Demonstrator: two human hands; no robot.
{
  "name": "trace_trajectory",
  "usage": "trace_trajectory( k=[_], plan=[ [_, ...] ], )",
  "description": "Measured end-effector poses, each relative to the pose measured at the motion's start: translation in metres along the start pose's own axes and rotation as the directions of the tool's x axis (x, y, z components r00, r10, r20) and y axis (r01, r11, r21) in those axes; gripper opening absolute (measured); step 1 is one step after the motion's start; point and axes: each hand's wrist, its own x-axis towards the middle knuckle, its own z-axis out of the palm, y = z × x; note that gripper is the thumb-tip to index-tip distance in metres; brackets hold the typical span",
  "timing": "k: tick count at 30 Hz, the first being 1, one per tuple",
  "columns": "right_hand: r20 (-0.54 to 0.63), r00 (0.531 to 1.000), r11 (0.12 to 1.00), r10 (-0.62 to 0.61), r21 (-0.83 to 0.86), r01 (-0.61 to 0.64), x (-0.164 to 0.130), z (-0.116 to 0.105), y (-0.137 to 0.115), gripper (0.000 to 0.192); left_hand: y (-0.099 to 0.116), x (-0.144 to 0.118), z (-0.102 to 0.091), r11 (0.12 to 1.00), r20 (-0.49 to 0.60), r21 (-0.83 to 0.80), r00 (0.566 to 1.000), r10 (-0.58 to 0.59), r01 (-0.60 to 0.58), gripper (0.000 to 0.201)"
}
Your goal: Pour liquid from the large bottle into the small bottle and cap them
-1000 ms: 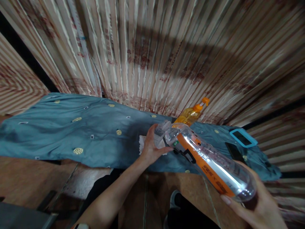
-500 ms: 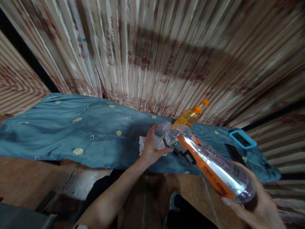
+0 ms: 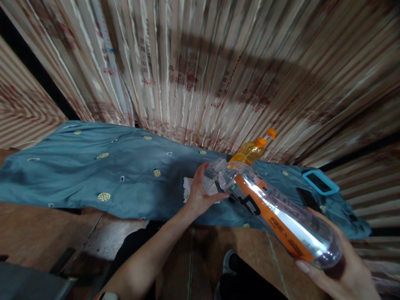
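Almost nothing has shifted over the last second. The left hand (image 3: 200, 193) still grips a small clear container (image 3: 211, 177) at the mouth of a large clear bottle (image 3: 278, 216), tilted neck-down. The right hand (image 3: 343, 273) stays wrapped around its base, over the cloth-covered bench (image 3: 93, 175); pouring appears ongoing.

The right hand (image 3: 340, 271) is gripping the base of a clear plastic bottle with an orange label (image 3: 275, 212), while the left hand (image 3: 200, 191) is clasping its neck above the blue cloth-covered desk (image 3: 93, 175).
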Motion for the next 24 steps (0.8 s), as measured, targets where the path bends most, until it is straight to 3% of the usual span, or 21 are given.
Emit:
trace_trajectory(
  k=[3,9,14,19,24],
  plan=[
    [-0.020,1.000,1.000,-0.011,-0.020,0.011,-0.001,0.000,0.003,0.073,0.000,0.000,0.000,1.000,0.007,-0.003,1.000,-0.003,0.003,0.110],
    [0.093,0.995,1.000,0.031,-0.004,-0.030,-0.009,-0.005,0.023,0.085,0.000,0.000,0.001,1.000,0.005,0.002,1.000,0.000,0.000,0.113],
    [-0.032,0.994,0.993,0.106,0.053,-0.104,-0.008,0.004,0.004,0.084,-0.002,0.000,0.001,1.000,-0.006,0.010,1.000,0.018,-0.018,0.113],
    [-0.056,0.989,0.989,0.138,0.067,-0.134,-0.008,0.006,-0.003,0.082,-0.002,0.000,0.001,1.000,-0.008,0.006,1.000,0.023,-0.023,0.112],
    [0.075,0.994,0.996,0.079,0.037,-0.082,-0.009,-0.003,0.012,0.084,-0.002,0.001,0.001,1.000,-0.009,0.007,1.000,0.023,-0.023,0.111]
  ],
)
